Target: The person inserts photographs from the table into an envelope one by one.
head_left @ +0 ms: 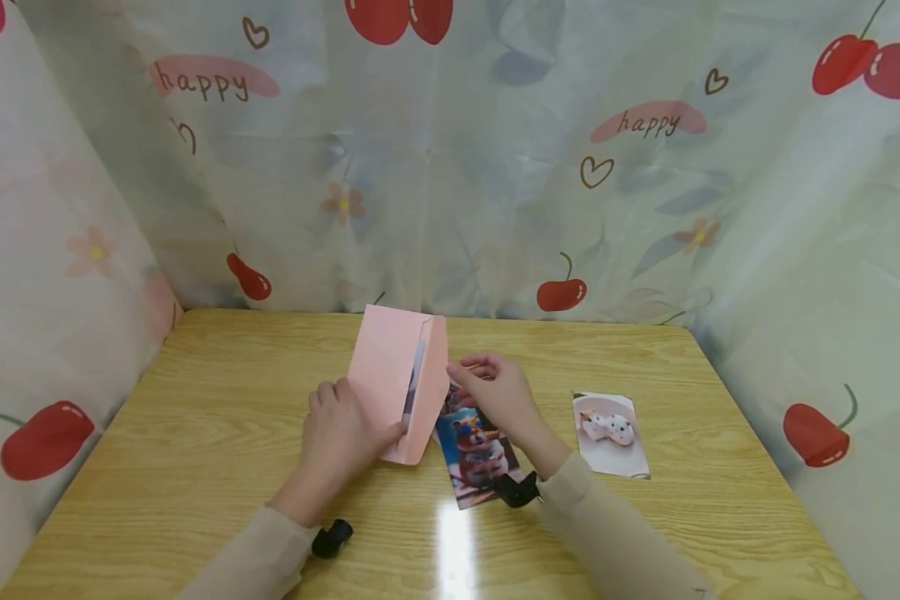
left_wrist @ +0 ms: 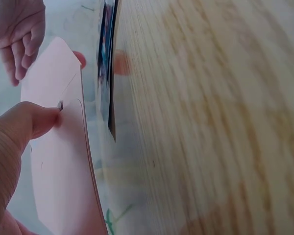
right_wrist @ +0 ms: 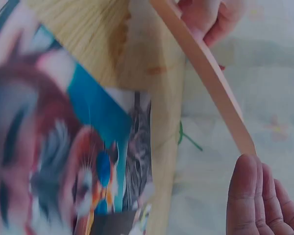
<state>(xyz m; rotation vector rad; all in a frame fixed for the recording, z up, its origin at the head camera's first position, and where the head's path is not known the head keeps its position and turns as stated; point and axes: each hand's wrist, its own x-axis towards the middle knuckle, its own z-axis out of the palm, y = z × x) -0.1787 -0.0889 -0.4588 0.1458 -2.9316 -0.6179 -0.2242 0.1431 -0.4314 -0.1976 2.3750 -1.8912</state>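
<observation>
A pink envelope (head_left: 386, 358) is tilted up above the table, its flap (head_left: 429, 392) open toward the right. My left hand (head_left: 341, 429) grips its lower left part, the thumb (left_wrist: 41, 120) lying on the paper. Inside the mouth shows a strip of a picture card (head_left: 414, 379). My right hand (head_left: 498, 392) is at the flap's outer edge, fingers fairly straight; in the right wrist view the fingertips (right_wrist: 247, 164) meet the edge or come very close. Below that hand lie overlapping picture cards, the top one an animal photo (head_left: 476, 458); the wrist partly hides them.
Farther right on the wooden table (head_left: 217, 417) lies a single photo card (head_left: 611, 433) of a spotted white and pink thing. A printed curtain (head_left: 427, 183) stands around the table's back and sides. Black wrist devices (head_left: 332, 539) sit at both sleeves.
</observation>
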